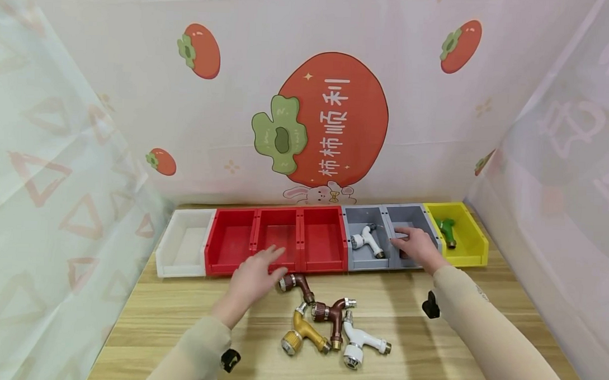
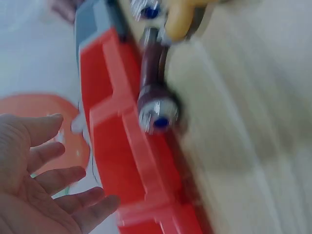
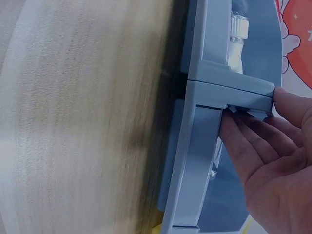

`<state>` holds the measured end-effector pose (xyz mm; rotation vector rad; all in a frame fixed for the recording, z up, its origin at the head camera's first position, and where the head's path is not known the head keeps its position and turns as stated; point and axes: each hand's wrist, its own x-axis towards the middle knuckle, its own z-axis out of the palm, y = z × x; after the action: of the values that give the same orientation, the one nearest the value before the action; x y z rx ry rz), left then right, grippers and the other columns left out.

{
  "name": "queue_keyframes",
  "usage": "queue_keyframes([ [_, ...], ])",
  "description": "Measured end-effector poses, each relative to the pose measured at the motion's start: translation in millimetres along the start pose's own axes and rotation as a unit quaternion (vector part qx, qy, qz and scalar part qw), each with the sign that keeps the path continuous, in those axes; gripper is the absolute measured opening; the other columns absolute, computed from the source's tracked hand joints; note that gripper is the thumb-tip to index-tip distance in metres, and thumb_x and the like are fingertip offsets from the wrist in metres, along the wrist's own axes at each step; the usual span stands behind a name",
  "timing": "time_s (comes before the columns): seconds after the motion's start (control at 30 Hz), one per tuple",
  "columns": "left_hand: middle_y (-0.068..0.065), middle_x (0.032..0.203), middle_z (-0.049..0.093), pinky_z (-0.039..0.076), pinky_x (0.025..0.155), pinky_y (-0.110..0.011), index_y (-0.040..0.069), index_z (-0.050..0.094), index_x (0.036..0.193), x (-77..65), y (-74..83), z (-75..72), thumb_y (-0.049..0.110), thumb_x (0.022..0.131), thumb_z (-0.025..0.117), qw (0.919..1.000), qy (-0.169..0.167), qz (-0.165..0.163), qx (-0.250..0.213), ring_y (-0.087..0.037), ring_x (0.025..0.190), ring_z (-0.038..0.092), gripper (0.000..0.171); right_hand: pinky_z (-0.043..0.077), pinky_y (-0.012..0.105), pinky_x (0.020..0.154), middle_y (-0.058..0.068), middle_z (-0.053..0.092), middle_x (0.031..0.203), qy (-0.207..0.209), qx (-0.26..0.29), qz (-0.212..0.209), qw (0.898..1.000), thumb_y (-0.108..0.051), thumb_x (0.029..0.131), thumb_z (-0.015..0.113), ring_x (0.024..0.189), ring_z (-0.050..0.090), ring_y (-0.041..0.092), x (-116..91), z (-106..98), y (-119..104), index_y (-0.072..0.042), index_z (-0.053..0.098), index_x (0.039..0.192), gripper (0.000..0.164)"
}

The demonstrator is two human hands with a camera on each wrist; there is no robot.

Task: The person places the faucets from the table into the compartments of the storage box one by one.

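My right hand (image 1: 417, 245) is at the right grey bin (image 1: 409, 213). In the right wrist view its thumb touches the end of the divider (image 3: 234, 92) and its fingers reach inside, pinching that wall. A shiny metal part (image 3: 214, 169) shows within this bin; the rest is hidden. My left hand (image 1: 255, 278) hovers with spread fingers in front of the red bins (image 1: 231, 267), holding nothing. Near it on the table lie a brown tap (image 1: 301, 285), another brown tap (image 1: 336, 317), a yellow tap (image 1: 304, 331) and a white tap (image 1: 362, 340).
Another white tap (image 1: 368, 241) lies in the left grey bin (image 1: 364, 265). The yellow bin (image 1: 470, 257) at the right end holds a green tap (image 1: 447, 233). A white bin (image 1: 183, 271) stands at the left end. Printed cloth (image 1: 411, 160) hangs behind the row.
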<state>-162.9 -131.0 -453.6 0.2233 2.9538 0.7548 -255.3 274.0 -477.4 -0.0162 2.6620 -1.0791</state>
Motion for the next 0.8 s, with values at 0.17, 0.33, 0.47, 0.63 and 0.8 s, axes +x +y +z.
queue_keyframes([
  [0.17,-0.010,0.157,0.046,0.044,0.104,-0.067,0.023,0.057,0.148,-18.0,13.4,23.9,0.037,0.098,0.069,0.9948,-0.017,0.091,0.043,-0.043,0.143,0.043,0.053,0.052,0.056,0.101,0.032,0.057,0.140,-0.012,0.018,0.014,1.000,-0.027,0.106,0.058,0.109,0.071,0.036,0,0,-2,0.002,0.038,0.155,0.061],
  [0.33,-0.010,0.158,0.045,0.043,0.108,-0.064,0.024,0.059,0.146,-25.1,16.5,44.8,0.045,0.099,0.065,0.9783,-0.037,0.174,0.106,-0.048,0.145,0.038,0.052,0.052,0.056,0.102,0.032,0.055,0.142,-0.015,0.017,0.015,1.000,-0.028,0.106,0.057,0.114,0.068,0.039,0,0,-2,0.003,0.038,0.155,0.060],
  [0.47,-0.008,0.163,0.037,0.030,0.117,-0.064,0.029,0.056,0.148,-28.0,12.4,56.7,0.056,0.099,0.057,0.9677,-0.064,0.195,0.146,-0.050,0.148,0.029,0.056,0.052,0.055,0.102,0.032,0.054,0.143,-0.015,0.017,0.015,1.000,-0.028,0.106,0.056,0.118,0.066,0.040,-1,0,-2,0.003,0.038,0.154,0.060],
  [0.63,-0.009,0.163,0.039,0.027,0.118,-0.066,0.034,0.055,0.149,-33.4,7.7,66.1,0.060,0.098,0.056,0.9563,-0.082,0.218,0.176,-0.050,0.149,0.028,0.057,0.051,0.056,0.102,0.032,0.053,0.143,-0.015,0.015,0.020,1.000,-0.029,0.106,0.056,0.117,0.066,0.040,-1,1,-3,0.002,0.038,0.155,0.061],
  [0.8,-0.008,0.159,0.045,0.025,0.120,-0.065,0.034,0.054,0.150,-36.9,5.1,70.6,0.061,0.098,0.056,0.9520,-0.082,0.226,0.189,-0.047,0.149,0.030,0.058,0.051,0.057,0.102,0.032,0.053,0.144,-0.015,0.008,0.023,1.000,-0.029,0.106,0.056,0.117,0.065,0.040,-1,1,-3,0.003,0.037,0.155,0.061],
])
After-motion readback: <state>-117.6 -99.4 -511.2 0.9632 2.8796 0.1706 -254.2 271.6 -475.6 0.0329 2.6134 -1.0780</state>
